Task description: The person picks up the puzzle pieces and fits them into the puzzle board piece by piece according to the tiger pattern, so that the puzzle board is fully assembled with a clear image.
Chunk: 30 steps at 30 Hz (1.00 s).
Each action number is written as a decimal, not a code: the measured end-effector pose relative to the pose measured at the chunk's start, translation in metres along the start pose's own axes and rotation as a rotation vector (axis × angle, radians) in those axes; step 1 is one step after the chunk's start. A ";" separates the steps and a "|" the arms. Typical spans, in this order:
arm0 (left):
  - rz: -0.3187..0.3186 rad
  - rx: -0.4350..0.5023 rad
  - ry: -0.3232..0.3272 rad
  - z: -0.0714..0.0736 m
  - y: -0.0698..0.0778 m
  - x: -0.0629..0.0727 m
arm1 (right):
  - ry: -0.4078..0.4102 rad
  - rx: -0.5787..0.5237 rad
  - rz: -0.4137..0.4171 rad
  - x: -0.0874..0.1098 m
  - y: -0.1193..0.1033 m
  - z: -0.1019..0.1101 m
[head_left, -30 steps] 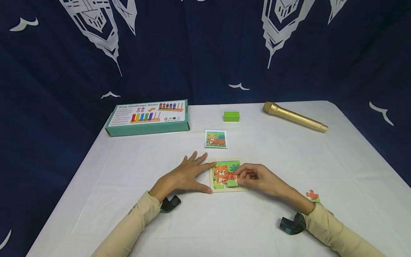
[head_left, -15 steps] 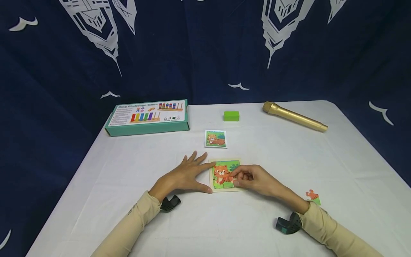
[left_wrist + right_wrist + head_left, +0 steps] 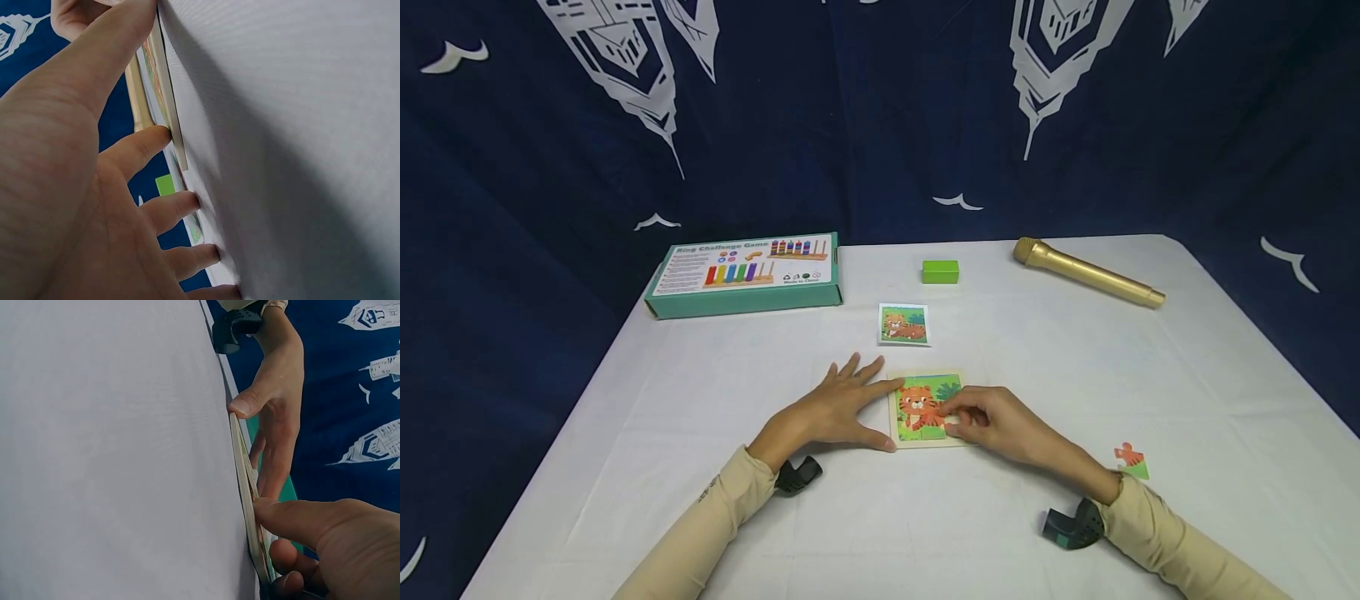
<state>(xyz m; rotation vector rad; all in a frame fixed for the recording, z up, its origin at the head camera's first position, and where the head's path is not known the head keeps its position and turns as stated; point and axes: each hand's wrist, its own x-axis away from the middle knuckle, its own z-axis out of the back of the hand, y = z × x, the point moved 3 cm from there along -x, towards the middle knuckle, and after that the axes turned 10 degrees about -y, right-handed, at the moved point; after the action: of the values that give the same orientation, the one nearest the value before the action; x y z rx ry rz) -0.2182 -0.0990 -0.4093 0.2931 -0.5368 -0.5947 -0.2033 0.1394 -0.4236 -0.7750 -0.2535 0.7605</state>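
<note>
A small wooden jigsaw tray [image 3: 917, 445] with a tiger picture lies on the white table. My left hand [image 3: 838, 411] is spread flat at its left side, forefinger at the upper left corner and thumb at the lower left. Thumb and fingers of my right hand [image 3: 1003, 423] pinch a green and orange puzzle piece [image 3: 934, 433] at the lower part of the picture; my fingers hide part of it. In the right wrist view, the thumb [image 3: 290, 519] presses just over the tray's edge. A loose orange and green puzzle piece [image 3: 1131, 460] lies beside my right forearm.
Behind the tray lies a tiger picture card [image 3: 904, 325], with a green block [image 3: 941, 272] farther back. A Ring Challenge Game box [image 3: 745, 275] stands at the back left. At the back right rests a gold microphone [image 3: 1090, 273]. A dark blue curtain hangs behind.
My right hand has shifted a little left and lowered the puzzle piece, which now lies level with the picture. The left hand has stayed in place.
</note>
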 end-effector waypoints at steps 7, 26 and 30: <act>-0.003 -0.009 0.006 0.001 0.000 -0.001 | 0.020 0.059 0.021 0.000 -0.001 0.000; 0.005 -0.007 0.009 -0.001 -0.001 -0.001 | 0.002 0.051 -0.014 0.000 -0.004 -0.001; 0.005 -0.005 0.006 -0.001 0.000 -0.001 | -0.002 0.056 -0.014 0.000 -0.003 -0.001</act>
<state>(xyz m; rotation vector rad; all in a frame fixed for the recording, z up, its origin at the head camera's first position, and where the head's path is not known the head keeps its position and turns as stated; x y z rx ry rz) -0.2188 -0.0987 -0.4104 0.2889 -0.5302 -0.5897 -0.2009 0.1373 -0.4221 -0.7185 -0.2380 0.7518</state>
